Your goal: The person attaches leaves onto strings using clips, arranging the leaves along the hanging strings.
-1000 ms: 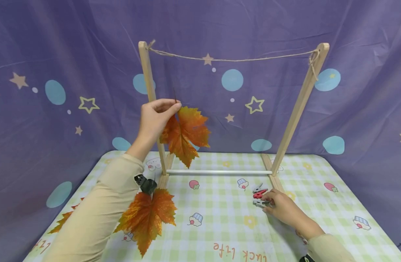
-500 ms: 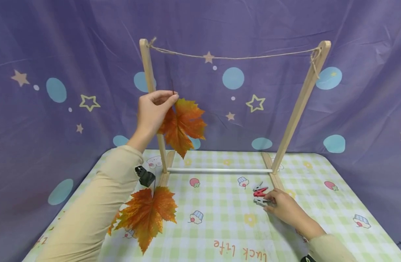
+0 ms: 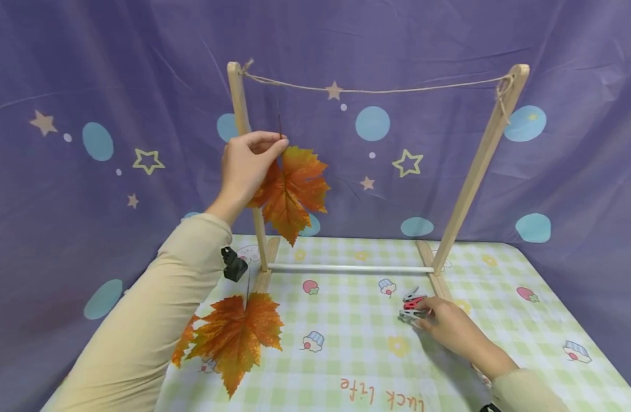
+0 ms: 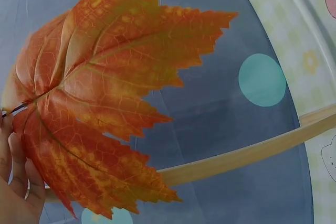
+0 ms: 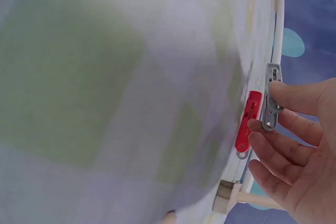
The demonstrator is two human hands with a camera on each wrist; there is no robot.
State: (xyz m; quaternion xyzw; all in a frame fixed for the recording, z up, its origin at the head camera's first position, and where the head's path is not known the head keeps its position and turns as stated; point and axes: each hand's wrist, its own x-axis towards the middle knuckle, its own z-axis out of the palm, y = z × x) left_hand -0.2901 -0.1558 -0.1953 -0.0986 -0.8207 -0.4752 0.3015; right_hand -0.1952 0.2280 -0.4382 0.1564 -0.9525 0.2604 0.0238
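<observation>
My left hand (image 3: 245, 166) pinches the dark stem of an orange-red maple leaf (image 3: 296, 189), which hangs tip down beside the left post and below the string (image 3: 366, 91). In the left wrist view the leaf (image 4: 105, 72) spreads out past my fingers. My right hand (image 3: 449, 326) is low over the table, holding a grey clothespin (image 5: 271, 111) between thumb and fingers. A red clothespin (image 5: 248, 124) lies close beside it, near the fingertips. Another grey clothespin (image 3: 413, 296) shows behind the red one in the head view.
A wooden frame stands on the table, its left post (image 3: 238, 97) and right post (image 3: 480, 166) joined low down by a white rod (image 3: 351, 268). Another maple leaf (image 3: 240, 337) lies front left, overlapping one partly hidden under my sleeve. A purple curtain (image 3: 366, 34) hangs behind.
My left hand has risen with the maple leaf toward the string. The right hand has stayed at the clothespins. The head view has shifted slightly.
</observation>
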